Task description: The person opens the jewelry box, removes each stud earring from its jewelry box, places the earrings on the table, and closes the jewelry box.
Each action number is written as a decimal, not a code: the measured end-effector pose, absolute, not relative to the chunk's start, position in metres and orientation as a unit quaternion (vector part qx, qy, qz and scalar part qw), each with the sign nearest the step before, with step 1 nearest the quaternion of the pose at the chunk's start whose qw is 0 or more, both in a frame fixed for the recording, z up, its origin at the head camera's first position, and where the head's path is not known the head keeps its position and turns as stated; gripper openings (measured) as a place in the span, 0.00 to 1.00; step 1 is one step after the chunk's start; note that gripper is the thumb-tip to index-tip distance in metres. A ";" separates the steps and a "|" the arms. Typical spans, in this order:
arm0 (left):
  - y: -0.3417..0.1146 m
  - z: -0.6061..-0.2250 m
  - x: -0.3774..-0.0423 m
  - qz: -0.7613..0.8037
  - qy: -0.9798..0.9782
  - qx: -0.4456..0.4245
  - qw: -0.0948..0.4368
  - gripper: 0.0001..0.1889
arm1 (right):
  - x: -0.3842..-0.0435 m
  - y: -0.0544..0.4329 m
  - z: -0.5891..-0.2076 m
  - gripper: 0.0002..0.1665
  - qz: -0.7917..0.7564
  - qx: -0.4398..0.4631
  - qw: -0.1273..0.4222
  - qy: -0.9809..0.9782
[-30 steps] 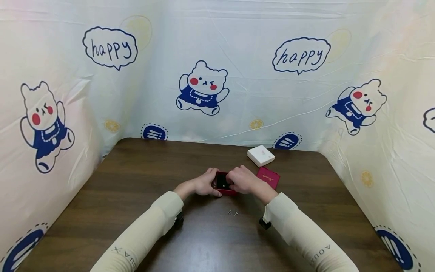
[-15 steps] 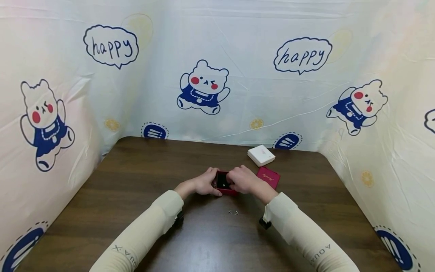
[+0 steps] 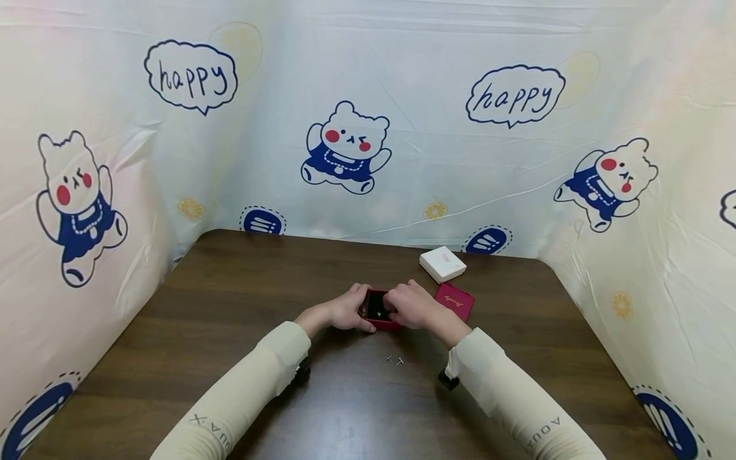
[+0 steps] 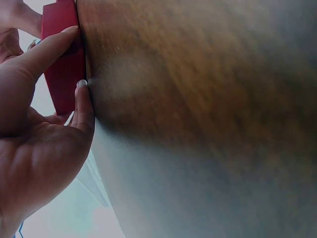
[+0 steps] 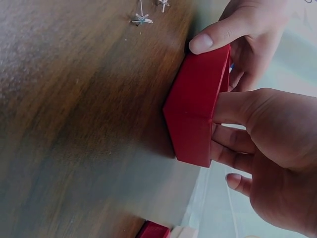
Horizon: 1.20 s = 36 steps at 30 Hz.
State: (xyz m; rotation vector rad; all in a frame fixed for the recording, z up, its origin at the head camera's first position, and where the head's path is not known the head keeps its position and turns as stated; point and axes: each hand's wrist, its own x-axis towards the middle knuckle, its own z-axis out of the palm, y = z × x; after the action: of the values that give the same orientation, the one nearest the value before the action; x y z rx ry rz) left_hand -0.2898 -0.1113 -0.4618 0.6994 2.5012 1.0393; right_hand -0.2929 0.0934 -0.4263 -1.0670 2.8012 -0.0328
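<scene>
A small red jewelry box (image 3: 387,326) sits lidless on the table, with a black lining (image 3: 375,303) inside. One tiny silver star (image 3: 379,314) shows against the lining. My left hand (image 3: 346,310) grips the box from its left side; in the left wrist view the thumb lies along the red wall (image 4: 65,89). Over the opposite rim, my right hand (image 3: 411,305) reaches inside with thumb and fingers. Its fingertips are hidden by the box wall (image 5: 190,94) in the right wrist view. Two small silver star earrings (image 3: 400,361) lie on the wood in front of the box.
Behind my right hand lies a red lid (image 3: 456,300) with gold script. A white box (image 3: 442,263) stands beyond it, near the far edge of the brown table (image 3: 276,275). Printed cloth (image 3: 414,166) hangs around the back and sides.
</scene>
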 end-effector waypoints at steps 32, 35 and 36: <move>-0.111 -0.461 -0.289 0.364 0.883 0.244 0.169 0.43 | -0.292 0.099 -0.428 0.09 -0.032 -0.375 0.058 0.925; -0.111 -0.462 -0.290 0.363 0.883 0.246 0.169 0.43 | -0.293 0.099 -0.428 0.07 -0.034 -0.372 0.064 0.925; -0.111 -0.462 -0.290 0.363 0.883 0.246 0.168 0.43 | -0.293 0.098 -0.428 0.07 -0.033 -0.371 0.065 0.926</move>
State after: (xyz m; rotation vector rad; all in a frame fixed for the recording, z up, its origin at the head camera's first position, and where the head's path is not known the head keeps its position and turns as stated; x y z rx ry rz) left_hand -0.2895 -0.1109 -0.4621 0.7009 2.5108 1.0310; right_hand -0.2927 0.0985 -0.4280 -1.1207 2.7926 -0.0982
